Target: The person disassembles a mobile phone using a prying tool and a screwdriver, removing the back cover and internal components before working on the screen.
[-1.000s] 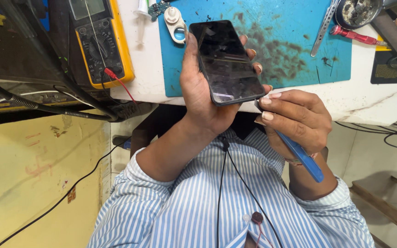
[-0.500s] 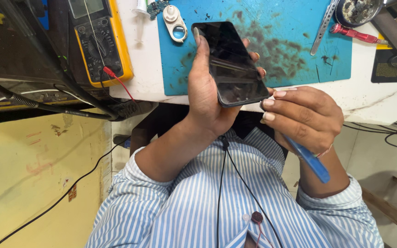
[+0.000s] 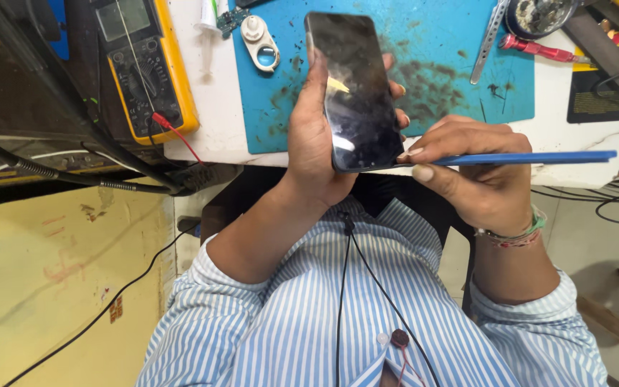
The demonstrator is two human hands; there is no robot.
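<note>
**Blue pry tool swung level against the phone's lower edge**

Swung up since the earlier frames, when it pointed down toward the lap, the blue pry tool [image 3: 517, 158] is now held almost level, its long handle running out to the right. The phone has also been tilted a little more upright.

A dark smartphone [image 3: 356, 89] is held above a blue work mat [image 3: 438, 43] on a white bench [image 3: 213, 107], in front of a person in a blue striped shirt. The left hand [image 3: 313, 147] is wrapped around the phone from behind: the thumb is laid along its left edge, and fingertips are seen curling over the right edge. The right hand [image 3: 478, 175] is closed on the tool in a pinch, thumb below and fingers above, with the tip set at the phone's lower right corner. Whether the tip has entered the seam cannot be told.

The step is judged to be prying at the edge. It would be done best with the tip kept shallow and flat to the seam, light pressure applied, and the phone braced firmly by the left hand so that it cannot twist.

The left wrist is bent back, forearm rising from the lap. The right wrist, ringed by bracelets, is kept straight.

A yellow multimeter [image 3: 145, 68] is seen at the left, a red-handled screwdriver [image 3: 539, 50] at the upper right.
</note>
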